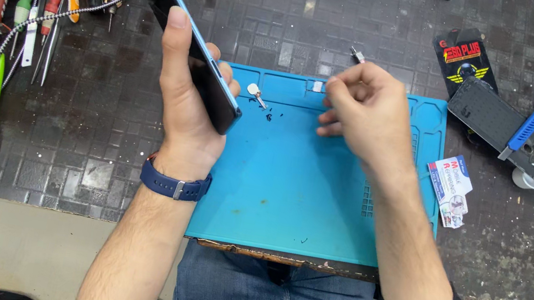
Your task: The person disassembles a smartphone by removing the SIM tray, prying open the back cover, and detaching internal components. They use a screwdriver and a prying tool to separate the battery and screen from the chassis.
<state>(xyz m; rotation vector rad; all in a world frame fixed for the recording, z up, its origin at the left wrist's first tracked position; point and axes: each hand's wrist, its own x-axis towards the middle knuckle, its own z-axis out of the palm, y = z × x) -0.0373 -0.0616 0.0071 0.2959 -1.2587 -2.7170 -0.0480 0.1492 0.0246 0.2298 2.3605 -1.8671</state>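
Your left hand (pixel 182 96) grips a blue-edged smartphone (pixel 190 50) on its edge, fingers clamped around it, just over the left rim of the blue work mat (pixel 289 190). Your right hand (pixel 367 112) hovers above the mat's top edge, fingertips pinched together on a small metal tool (pixel 356 55). A small SIM tray (pixel 256 93) lies on the mat between your hands.

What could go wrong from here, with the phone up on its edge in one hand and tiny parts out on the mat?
The left hand grips the phone on edge, above the mat's rim; a slip could drop it onto the hard tiled bench. The right hand pinches something small, hard to make out, which could fall. Small dark specks, perhaps screws, lie loose on the blue mat by the pin tool; a forearm could sweep them away.
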